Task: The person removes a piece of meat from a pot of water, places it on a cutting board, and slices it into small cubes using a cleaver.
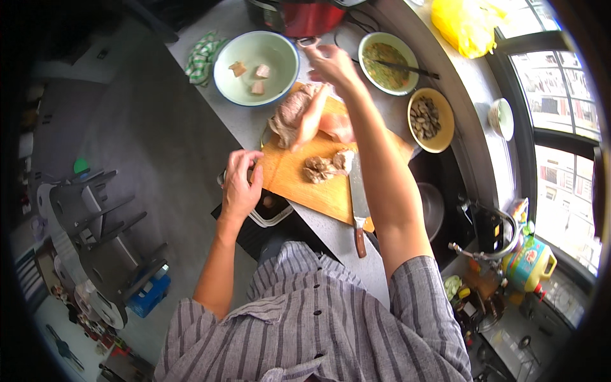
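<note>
My left hand (pixel 241 184) is at the near left edge of the wooden cutting board (pixel 281 174), fingers apart and holding nothing. My right hand (pixel 331 67) reaches over the board's far end, blurred; a small ring-shaped handle (pixel 309 42) shows beside its fingers, and I cannot tell whether they grip it. On the board lie a large cooked-looking piece of meat (pixel 292 112), a pale strip (pixel 312 117), a pinkish piece of meat (pixel 334 126) and brown lumps (pixel 321 169). A cleaver (pixel 360 196) with a wooden handle rests at the board's right side, partly behind my right forearm.
An enamel basin (pixel 279 50) holds three pale chunks, near a green checked cloth (pixel 203 57). Rightward stand a bowl of chopped green mixture (pixel 389 64) with a dark utensil and a yellow bowl of dark pieces (pixel 425 119). A red appliance (pixel 310 19) stands behind; a lined bin (pixel 269 217) sits below the counter edge.
</note>
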Available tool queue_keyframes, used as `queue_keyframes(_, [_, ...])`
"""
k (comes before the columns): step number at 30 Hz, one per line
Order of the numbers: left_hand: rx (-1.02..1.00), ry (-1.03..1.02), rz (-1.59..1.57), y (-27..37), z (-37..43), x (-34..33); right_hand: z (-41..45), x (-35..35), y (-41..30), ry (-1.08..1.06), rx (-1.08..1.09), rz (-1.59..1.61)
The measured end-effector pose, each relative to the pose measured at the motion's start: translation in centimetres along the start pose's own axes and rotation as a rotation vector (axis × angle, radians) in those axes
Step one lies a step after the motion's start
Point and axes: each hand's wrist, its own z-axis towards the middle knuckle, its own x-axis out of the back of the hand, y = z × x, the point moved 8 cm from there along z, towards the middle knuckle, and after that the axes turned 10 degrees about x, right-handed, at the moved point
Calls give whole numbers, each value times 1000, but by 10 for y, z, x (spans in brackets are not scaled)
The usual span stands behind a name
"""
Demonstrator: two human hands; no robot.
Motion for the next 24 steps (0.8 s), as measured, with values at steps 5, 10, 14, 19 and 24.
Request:
queue_keyframes(5, [-283,-12,150,75,21,-10,-200,136,6,404,217,-319])
queue_keyframes(10, [-449,-165,268,113,34,-88,-397,86,92,167,-74,-586])
queue_keyframes(14, [-617,-244,563,128,78,-145,-437,58,118,192,-68,-631])
queue_keyframes(19, [-594,-444,718,119,102,-185,-425,55,109,237,-61,-622])
queue_keyframes(24, [-637,-340,749,141,96,-173,-435,83,120,337,-173,-528])
